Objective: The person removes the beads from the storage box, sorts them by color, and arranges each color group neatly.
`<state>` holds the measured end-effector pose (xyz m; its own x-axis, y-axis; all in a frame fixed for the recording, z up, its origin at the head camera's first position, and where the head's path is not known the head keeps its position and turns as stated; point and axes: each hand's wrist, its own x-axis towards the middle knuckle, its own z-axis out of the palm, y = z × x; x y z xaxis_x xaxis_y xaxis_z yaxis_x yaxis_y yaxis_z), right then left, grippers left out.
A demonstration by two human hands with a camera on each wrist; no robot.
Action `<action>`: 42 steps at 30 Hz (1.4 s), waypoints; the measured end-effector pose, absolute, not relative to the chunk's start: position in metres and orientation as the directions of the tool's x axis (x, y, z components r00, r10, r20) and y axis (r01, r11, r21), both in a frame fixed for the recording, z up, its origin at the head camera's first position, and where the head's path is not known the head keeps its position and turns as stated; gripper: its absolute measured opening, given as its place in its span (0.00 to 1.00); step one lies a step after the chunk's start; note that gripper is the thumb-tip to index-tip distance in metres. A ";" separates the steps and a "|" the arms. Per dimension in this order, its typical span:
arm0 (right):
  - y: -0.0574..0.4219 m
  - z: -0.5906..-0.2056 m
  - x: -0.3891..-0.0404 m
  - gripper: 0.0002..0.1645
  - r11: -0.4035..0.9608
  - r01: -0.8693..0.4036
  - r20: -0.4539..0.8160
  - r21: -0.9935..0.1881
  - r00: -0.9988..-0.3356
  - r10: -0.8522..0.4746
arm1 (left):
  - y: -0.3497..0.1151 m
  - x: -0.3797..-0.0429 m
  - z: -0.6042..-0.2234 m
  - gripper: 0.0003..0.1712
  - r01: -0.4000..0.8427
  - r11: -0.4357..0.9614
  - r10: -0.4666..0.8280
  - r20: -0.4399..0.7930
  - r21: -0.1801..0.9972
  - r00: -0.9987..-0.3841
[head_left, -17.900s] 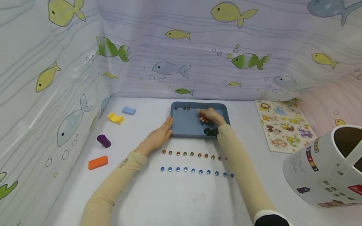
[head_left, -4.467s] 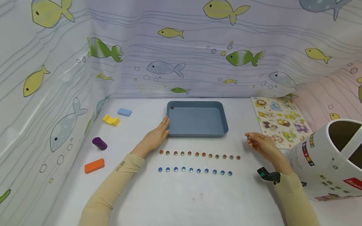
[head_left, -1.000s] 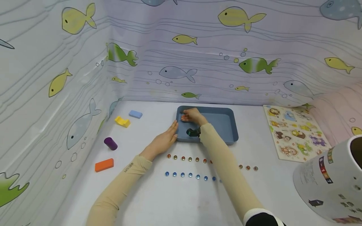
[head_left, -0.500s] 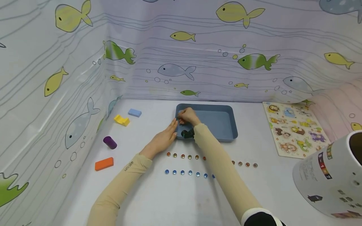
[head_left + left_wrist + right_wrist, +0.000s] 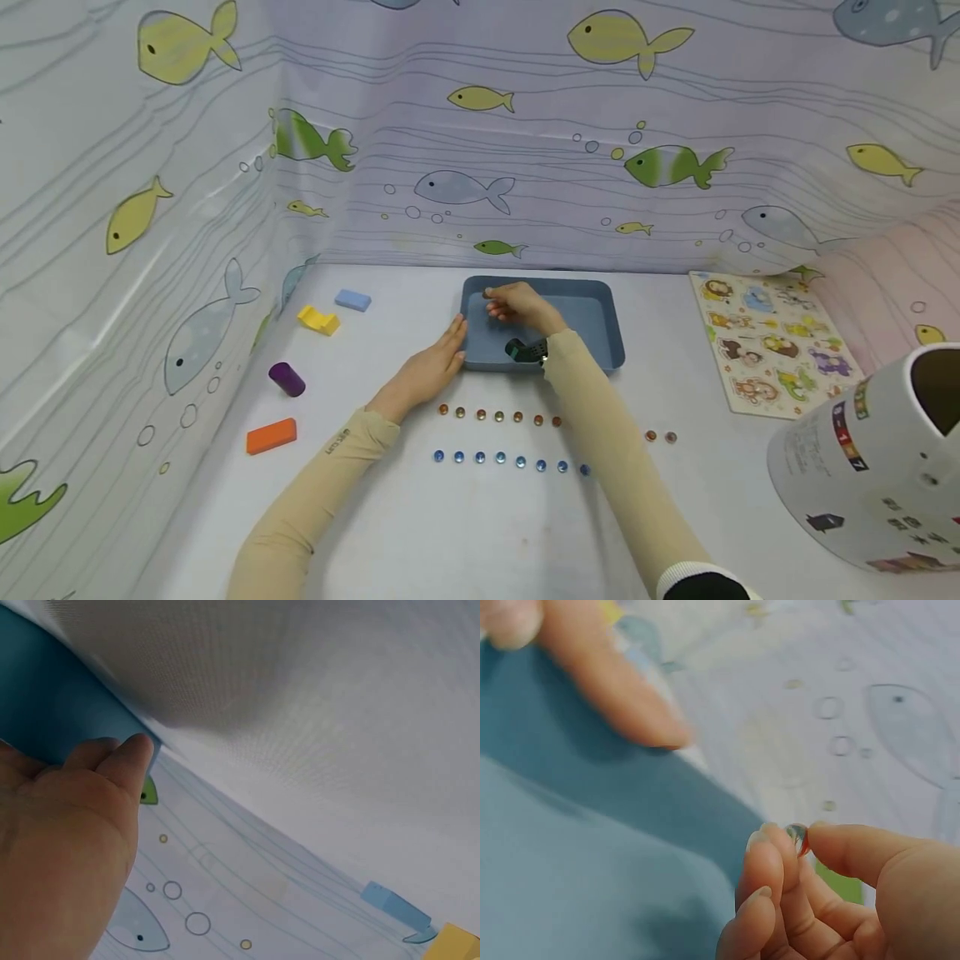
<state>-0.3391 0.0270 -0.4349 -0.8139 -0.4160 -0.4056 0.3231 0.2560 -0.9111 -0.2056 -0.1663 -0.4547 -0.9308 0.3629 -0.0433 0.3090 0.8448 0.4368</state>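
Observation:
My right hand (image 5: 522,307) is over the left part of the blue-grey tray (image 5: 577,329), thumb and fingertips pinching a small glass marble (image 5: 799,837), clear with orange and green inside. My left hand (image 5: 423,373) lies with straight fingers against the tray's left wall, also seen in the left wrist view. In front of the tray runs a row of amber and orange marbles (image 5: 481,415). Nearer to me is a second row, of blue marbles (image 5: 500,457). My right forearm hides part of both rows.
At left lie a light blue block (image 5: 352,300), a yellow curved block (image 5: 318,321), a purple cylinder (image 5: 287,379) and an orange block (image 5: 272,436). On the right are an animal picture board (image 5: 772,346) and a large white container (image 5: 855,475). A fish-print curtain (image 5: 465,150) rises behind.
Several marbles have left the tray since the oldest frame, and the amber row has grown at its right end. Lately my right hand dipped at the tray's left side and rose pinching a marble.

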 end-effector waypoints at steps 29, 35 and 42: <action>0.183 -0.400 -0.281 0.33 0.184 0.132 -0.209 -0.974 -0.837 -0.505 | -0.166 -0.210 -0.460 0.34 0.317 0.842 0.368 -0.036 0.437 -0.929; 0.225 -0.412 -0.258 0.20 0.154 0.160 -0.213 -0.975 -0.863 -0.457 | -0.167 -0.210 -0.460 0.34 0.324 0.840 0.377 -0.039 0.435 -0.925; 0.263 -0.422 -0.224 0.10 0.140 0.176 -0.219 -0.974 -0.883 -0.415 | -0.167 -0.210 -0.457 0.34 0.327 0.837 0.380 -0.035 0.439 -0.925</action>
<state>-0.2242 0.2633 -0.4225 -0.8830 -0.4152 -0.2188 0.1756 0.1400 -0.9745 -0.2095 -0.1675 -0.4573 -0.9245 0.3795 -0.0347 0.3271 0.8369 0.4389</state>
